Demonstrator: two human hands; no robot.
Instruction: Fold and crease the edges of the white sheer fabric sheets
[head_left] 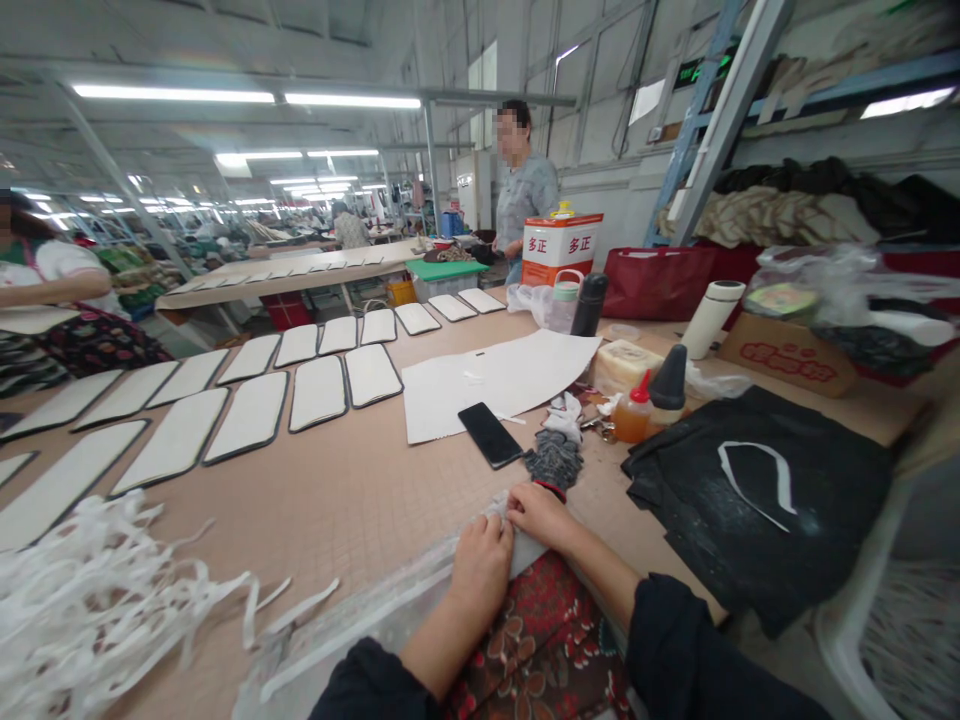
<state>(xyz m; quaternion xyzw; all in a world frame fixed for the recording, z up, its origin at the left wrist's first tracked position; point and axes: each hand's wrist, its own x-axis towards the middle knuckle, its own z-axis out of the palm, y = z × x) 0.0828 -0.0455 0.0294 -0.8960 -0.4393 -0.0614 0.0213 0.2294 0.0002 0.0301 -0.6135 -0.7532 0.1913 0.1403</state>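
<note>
- Fingers of the right hand look clenched, pinching the upper end of a pale cloth strip; the left hand is curled beside them, its knuckles up, and seems to grip the same end, though the fingertips are partly hidden.
- That strip lies directly under both hands and runs down-left along the near table edge, toward the person's left. It looks light, soft and slightly slippery, so it would likely fold easily; the firmest hold would probably be at the gathered end, between thumb and fingers.
- Just past the hands sit a grey knitted glove and a black phone, the phone lying on the corner of a large white paper sheet.
- To the right are an orange glue bottle and a wide black cloth marked with a white curved line.
- Left of the hands, a heap of white cut strips spills over the tan table.
- Farther along, white panels with dark edges lie in neat rows.
- Floral cloth covers the person's lap.
- One co-worker stands beyond the table, near a red-and-white can; another works at the left.
</note>
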